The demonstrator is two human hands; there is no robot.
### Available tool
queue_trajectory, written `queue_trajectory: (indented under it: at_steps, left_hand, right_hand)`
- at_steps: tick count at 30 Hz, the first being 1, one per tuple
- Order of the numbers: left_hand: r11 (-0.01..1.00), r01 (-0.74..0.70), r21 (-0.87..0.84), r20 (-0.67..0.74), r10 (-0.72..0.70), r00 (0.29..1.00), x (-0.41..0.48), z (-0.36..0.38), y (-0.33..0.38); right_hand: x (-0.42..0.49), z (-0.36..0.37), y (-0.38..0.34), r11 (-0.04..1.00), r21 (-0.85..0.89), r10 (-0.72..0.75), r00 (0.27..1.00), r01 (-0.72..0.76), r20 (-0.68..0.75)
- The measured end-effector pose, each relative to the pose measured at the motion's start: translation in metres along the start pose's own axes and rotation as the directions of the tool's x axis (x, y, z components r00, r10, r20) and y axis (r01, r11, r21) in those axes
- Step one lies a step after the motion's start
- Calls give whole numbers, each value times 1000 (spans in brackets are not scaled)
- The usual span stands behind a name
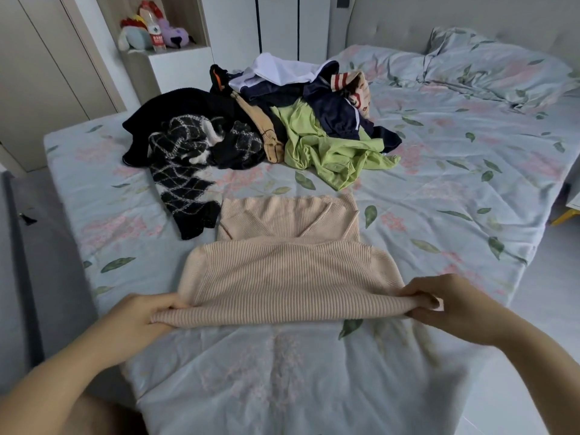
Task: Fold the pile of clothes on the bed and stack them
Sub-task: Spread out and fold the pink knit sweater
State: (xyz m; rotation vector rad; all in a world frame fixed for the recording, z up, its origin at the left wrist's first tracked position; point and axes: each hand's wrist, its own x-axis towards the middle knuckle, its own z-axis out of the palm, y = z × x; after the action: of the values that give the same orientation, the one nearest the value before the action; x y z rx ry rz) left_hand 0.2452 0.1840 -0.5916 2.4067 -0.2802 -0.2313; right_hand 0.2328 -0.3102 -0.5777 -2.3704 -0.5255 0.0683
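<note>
A peach ribbed sweater lies flat on the bed near me, its lower part folded up over the rest. My left hand grips its near left corner. My right hand pinches its near right corner. Behind it sits the unfolded pile of clothes: a black-and-white diamond-knit piece, a lime green shirt, a navy jacket, a white garment and a tan piece.
The bed has a pale floral sheet, with a pillow at the far right by the padded headboard. A white cabinet with plush toys stands behind the bed's far left corner. Floor lies to the left and right.
</note>
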Motion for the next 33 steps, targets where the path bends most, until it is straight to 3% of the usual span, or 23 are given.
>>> queue_trajectory:
  at_steps: [2,4,6,9,12,15,20,27,29,33]
  left_hand:
    - [999,19,-49,140,-12,990,-8,-8,-5]
    - [989,45,-137,280,-5,960,-17,-16,-14]
    - [977,70,-202,388,14,922,-22,-24,-21]
    - [949,58,-311,319,47,947,-15,-31,-19]
    - [872,-24,-489,-8,23,1000,9,-29,-4]
    - [809,-109,-577,-269,-62,961,42,-24,14]
    - [802,-203,-561,-499,-132,857,99,-13,27]
    - [923,-45,-382,-602,-212,770,166,11,15]
    - [916,2,-400,-585,-258,769,176,21,13]
    - [894,200,-401,-494,-395,774,185,30,2]
  right_hand:
    - [-5,-12,3,992,117,8,973,-36,229]
    - [-11,-22,11,968,213,29,900,-134,435]
    - [-14,-31,19,942,262,48,858,-209,512]
    - [-6,-40,25,858,444,69,914,-259,400]
    - [14,-36,18,811,574,115,993,-118,41]
    - [40,-27,10,775,632,218,945,-14,-246]
    - [88,-11,7,743,669,396,793,19,-463]
    - [136,18,20,768,630,590,507,-113,-628]
    - [142,24,23,745,640,633,507,-191,-585]
    - [143,28,32,627,631,749,575,-457,-329]
